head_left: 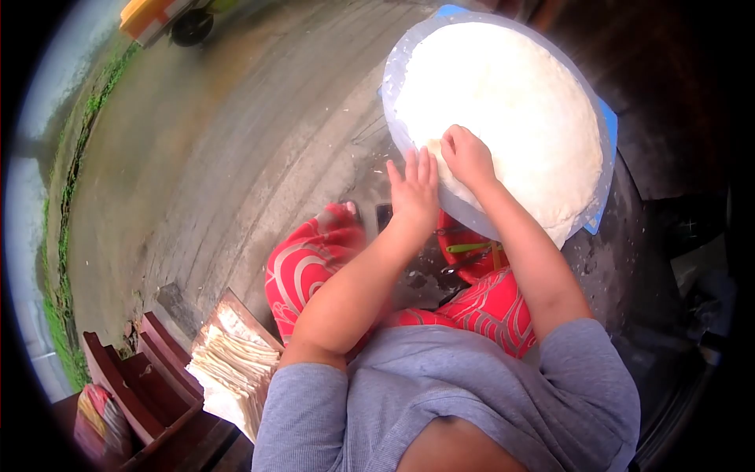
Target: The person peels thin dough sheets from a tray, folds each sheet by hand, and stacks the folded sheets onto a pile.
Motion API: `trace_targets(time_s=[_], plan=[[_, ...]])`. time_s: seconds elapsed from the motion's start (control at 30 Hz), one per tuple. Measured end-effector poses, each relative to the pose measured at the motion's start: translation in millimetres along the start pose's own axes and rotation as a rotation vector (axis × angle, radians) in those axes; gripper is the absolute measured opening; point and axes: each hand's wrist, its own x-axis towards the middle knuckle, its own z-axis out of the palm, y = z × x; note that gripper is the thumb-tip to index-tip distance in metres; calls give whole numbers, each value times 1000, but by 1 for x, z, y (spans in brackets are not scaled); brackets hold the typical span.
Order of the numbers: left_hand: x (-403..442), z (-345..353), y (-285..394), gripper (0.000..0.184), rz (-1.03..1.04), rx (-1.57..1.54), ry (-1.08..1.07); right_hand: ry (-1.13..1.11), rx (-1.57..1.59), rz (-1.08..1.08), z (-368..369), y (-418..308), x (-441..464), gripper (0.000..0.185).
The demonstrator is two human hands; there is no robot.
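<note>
White mass (pixel 511 102): covered most of the round tray (pixel 465 207).
Left hand (pixel 414 189): open at the tray's near-left edge.
Right hand (pixel 469 157): curled (contents, if any, I couldn't tell).
Touch: light, even pressure seemed best.

Our left hand (pixel 414 191) and right hand (pixel 469 160) are bare. Well behind them we wear a grey-blue top (pixel 452 376) with short, finely ribbed sleeves (pixel 303 409) and a rounded neckline (pixel 439 411); nearer the hands, our loose red trousers (pixel 489 307) carry pale, curving lines.
</note>
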Motion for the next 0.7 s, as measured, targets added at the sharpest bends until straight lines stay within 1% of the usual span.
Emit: trace_targets(time_s=[0.03,0.07,0.1,0.13,0.17,0.23,0.3,0.37,0.4,0.43,0.47,0.5,0.53,0.57,0.6,0.63,0.67,0.7], plan=[[1,5,-1,67,48,-40,131,59,82,94,0,1,2,14],[3,9,-3,67,48,-42,133,48,89,165,-1,3,3,13],[5,11,-5,69,96,-59,144,48,87,164,2,9,4,13],[7,12,-6,71,145,-77,155,123,222,251,5,21,8,13],[8,13,-6,71,145,-80,157,197,356,338,6,35,13,13],[11,15,-5,76,103,-217,53,338,777,642,-17,47,20,10],[10,17,-1,77,87,-196,69,478,977,854,-30,82,26,8],[9,16,1,77,69,-171,91,527,1082,912,-41,99,24,7],[6,13,1,76,144,-185,169,495,985,929,-42,101,25,10],[4,10,0,76,216,-197,248,499,983,923,-39,101,27,10],[3,5,0,72,275,-216,218,432,702,809,-33,100,30,16],[2,5,3,72,271,-216,224,362,427,688,-28,92,36,21],[2,5,8,72,272,-221,161,364,428,683,-26,83,47,21],[1,5,12,71,273,-225,97,278,298,480,-24,74,59,32],[0,4,16,66,276,-219,78,192,168,278,-20,64,72,43],[-1,3,20,66,276,-214,80,151,93,173,-12,59,86,55],[-1,2,23,62,273,-181,60,174,-76,155,1,50,100,59],[0,1,25,59,269,-148,42,180,-72,154,1,33,107,59]])
